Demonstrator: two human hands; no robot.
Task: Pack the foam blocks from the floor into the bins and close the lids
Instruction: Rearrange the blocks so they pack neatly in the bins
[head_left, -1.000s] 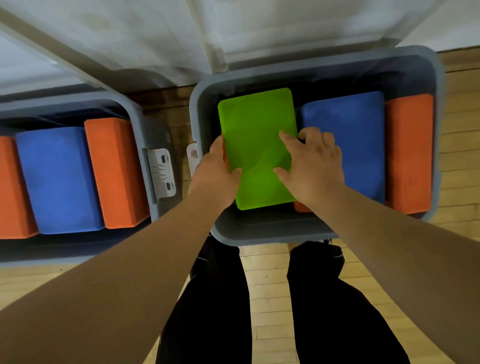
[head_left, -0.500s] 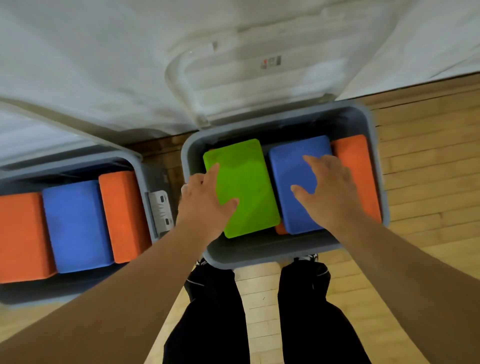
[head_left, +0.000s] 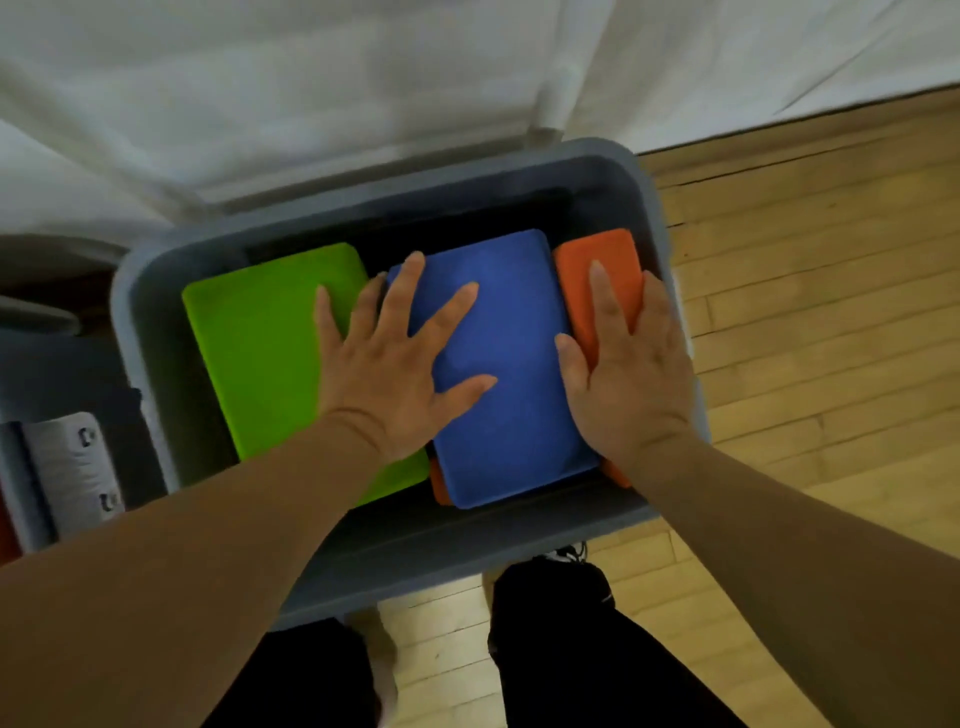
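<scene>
A grey bin (head_left: 467, 540) sits on the wooden floor right in front of me. Inside lie a green foam block (head_left: 260, 364) on the left, a blue block (head_left: 509, 405) in the middle and an orange block (head_left: 613, 275) on the right. Another orange block (head_left: 440, 486) peeks out under the blue one. My left hand (head_left: 400, 364) lies flat with spread fingers across the green and blue blocks. My right hand (head_left: 628, 374) presses flat on the orange block and the blue block's right edge. The bin's clear lid (head_left: 415, 104) stands open behind it.
A second grey bin (head_left: 62, 374) stands to the left, with its white latch (head_left: 78, 467) showing. White sheeting (head_left: 208, 78) hangs behind the bins. Wooden floor (head_left: 821, 312) stretches to the right. My black-trousered legs (head_left: 597, 665) and a shoe are just below the bin.
My view has closed in on the right bin. My left hand slid right from the green block onto the blue one, and my right hand moved right onto the orange block.
</scene>
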